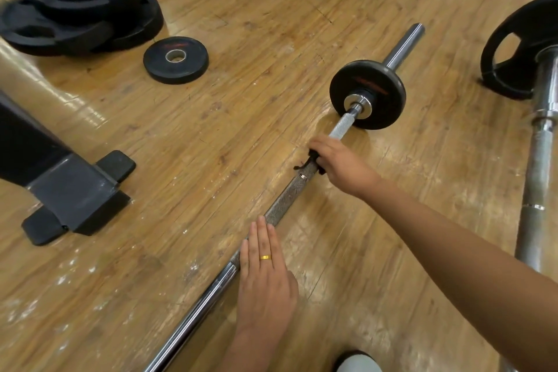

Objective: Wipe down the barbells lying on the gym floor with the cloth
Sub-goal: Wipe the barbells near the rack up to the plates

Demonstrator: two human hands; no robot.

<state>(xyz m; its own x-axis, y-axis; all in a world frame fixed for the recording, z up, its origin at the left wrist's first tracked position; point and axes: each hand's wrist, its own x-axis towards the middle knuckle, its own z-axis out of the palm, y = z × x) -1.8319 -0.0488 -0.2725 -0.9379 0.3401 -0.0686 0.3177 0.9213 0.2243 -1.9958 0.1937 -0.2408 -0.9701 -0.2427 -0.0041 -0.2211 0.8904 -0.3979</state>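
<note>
- The barbell [283, 202] lay slantwise on the wooden floor [271, 24], running from the floor's near edge toward its far right, with a small black plate [377, 84] on the far sleeve.
- The right hand [335, 160] was clamped round the knurled shaft just short of that plate. A dark cloth [312, 157] was bunched under its curled fingers, mostly hidden.
- The left hand [265, 275] lay flat on the bar nearer the person, fingers straight and together.
- Likely risk: if the flat palm eased off, the bar could roll on its plate and break the stroke.
- The small wad of cloth could slip, scraping skin on the knurling or leaving the underside unwiped.
- A second barbell [539, 175] near the floor's right edge could be missed.
</note>
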